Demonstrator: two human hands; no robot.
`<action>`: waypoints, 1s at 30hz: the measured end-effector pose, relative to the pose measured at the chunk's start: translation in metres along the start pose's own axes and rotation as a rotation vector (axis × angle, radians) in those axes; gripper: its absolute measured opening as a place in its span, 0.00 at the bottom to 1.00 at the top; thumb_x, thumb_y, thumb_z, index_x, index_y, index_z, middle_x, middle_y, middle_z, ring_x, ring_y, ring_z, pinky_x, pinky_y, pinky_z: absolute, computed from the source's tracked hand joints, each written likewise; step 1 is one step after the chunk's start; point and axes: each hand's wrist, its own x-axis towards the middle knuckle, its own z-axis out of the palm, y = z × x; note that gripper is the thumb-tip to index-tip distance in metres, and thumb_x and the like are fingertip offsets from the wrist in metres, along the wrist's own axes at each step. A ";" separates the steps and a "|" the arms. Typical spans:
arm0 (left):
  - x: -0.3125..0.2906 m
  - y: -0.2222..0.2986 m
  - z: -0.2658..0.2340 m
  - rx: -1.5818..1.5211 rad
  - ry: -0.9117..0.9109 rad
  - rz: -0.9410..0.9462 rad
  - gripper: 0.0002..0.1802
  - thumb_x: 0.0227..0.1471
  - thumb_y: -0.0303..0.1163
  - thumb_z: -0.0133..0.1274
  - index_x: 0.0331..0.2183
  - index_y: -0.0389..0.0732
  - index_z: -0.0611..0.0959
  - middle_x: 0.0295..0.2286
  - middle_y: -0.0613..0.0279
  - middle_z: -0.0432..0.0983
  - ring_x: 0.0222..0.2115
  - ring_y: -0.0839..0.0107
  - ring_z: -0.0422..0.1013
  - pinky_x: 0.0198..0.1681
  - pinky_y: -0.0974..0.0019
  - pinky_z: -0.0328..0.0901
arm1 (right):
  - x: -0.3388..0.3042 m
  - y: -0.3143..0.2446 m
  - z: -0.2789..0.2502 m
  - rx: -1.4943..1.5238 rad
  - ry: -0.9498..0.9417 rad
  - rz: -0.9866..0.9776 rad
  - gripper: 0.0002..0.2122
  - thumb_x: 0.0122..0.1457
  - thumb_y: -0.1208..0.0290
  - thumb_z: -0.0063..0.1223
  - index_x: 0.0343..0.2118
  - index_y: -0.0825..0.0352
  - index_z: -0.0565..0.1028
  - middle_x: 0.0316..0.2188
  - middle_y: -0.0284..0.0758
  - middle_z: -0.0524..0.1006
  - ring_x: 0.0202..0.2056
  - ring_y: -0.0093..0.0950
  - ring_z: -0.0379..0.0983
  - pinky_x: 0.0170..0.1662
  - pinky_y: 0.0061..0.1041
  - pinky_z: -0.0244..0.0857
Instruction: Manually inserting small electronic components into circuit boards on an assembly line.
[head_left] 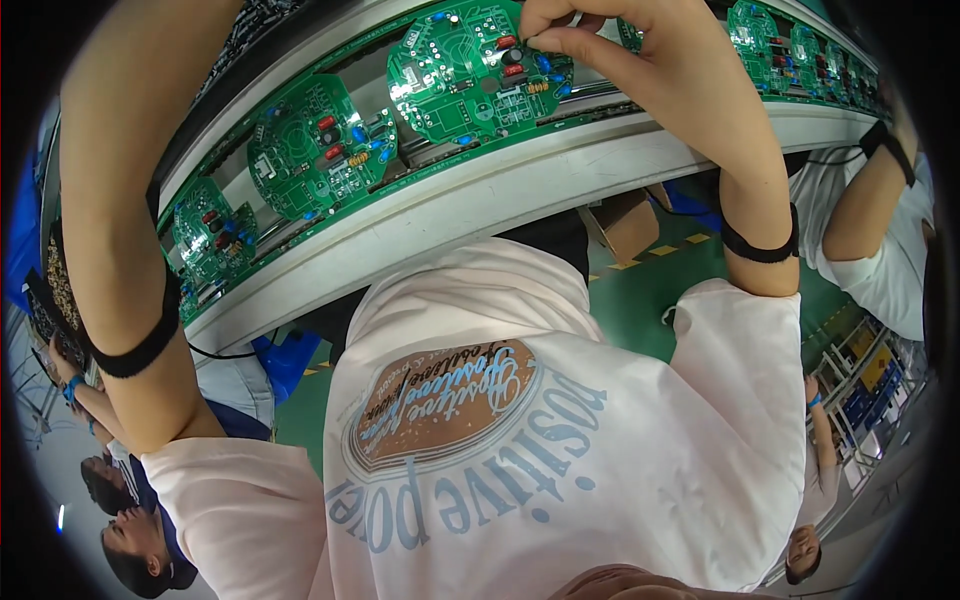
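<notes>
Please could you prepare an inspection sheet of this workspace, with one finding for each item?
Surface: pale metal rail along the near side.
Job's things: green circuit boards in a row, bearing red, blue and black components.
Clutter: cardboard box below the rail.
Hands: right hand at one board, fingers close to its components, grip unclear; left hand out of view.
Cables: black cable below the rail, at left.
Surroundings: green floor with striped marking; other people at both sides.
</notes>
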 end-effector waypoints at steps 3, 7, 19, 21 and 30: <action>-0.013 0.009 0.002 -0.031 -0.024 -0.016 0.08 0.55 0.24 0.62 0.38 0.32 0.85 0.34 0.55 0.82 0.34 0.66 0.79 0.40 0.67 0.72 | -0.005 0.000 -0.002 -0.024 0.017 0.025 0.05 0.58 0.81 0.61 0.37 0.68 0.79 0.33 0.37 0.78 0.35 0.35 0.77 0.38 0.30 0.70; -0.030 0.019 -0.002 -0.041 -0.042 -0.051 0.09 0.58 0.25 0.60 0.40 0.32 0.85 0.34 0.56 0.83 0.35 0.68 0.79 0.40 0.68 0.72 | -0.006 -0.003 -0.005 -0.012 -0.008 0.082 0.05 0.58 0.82 0.60 0.37 0.68 0.79 0.33 0.37 0.78 0.35 0.35 0.77 0.38 0.29 0.70; -0.065 0.008 -0.027 -0.128 -0.173 -0.229 0.12 0.64 0.24 0.55 0.47 0.30 0.84 0.38 0.57 0.83 0.37 0.73 0.79 0.41 0.73 0.73 | 0.003 -0.006 -0.009 -0.175 -0.098 -0.009 0.04 0.57 0.79 0.61 0.35 0.70 0.80 0.32 0.39 0.79 0.34 0.39 0.78 0.37 0.32 0.72; -0.066 0.009 -0.029 -0.156 -0.217 -0.278 0.13 0.65 0.24 0.54 0.48 0.29 0.83 0.38 0.57 0.83 0.37 0.73 0.79 0.42 0.74 0.73 | 0.007 -0.013 -0.009 -0.174 -0.094 -0.005 0.04 0.57 0.79 0.61 0.35 0.70 0.80 0.32 0.39 0.79 0.34 0.39 0.78 0.37 0.33 0.72; -0.086 0.003 -0.028 -0.510 -0.302 -0.339 0.12 0.65 0.27 0.55 0.47 0.31 0.84 0.37 0.58 0.83 0.35 0.76 0.79 0.38 0.75 0.72 | 0.023 -0.046 -0.013 -0.423 -0.248 0.276 0.04 0.57 0.78 0.60 0.34 0.70 0.79 0.31 0.39 0.80 0.33 0.40 0.78 0.35 0.34 0.72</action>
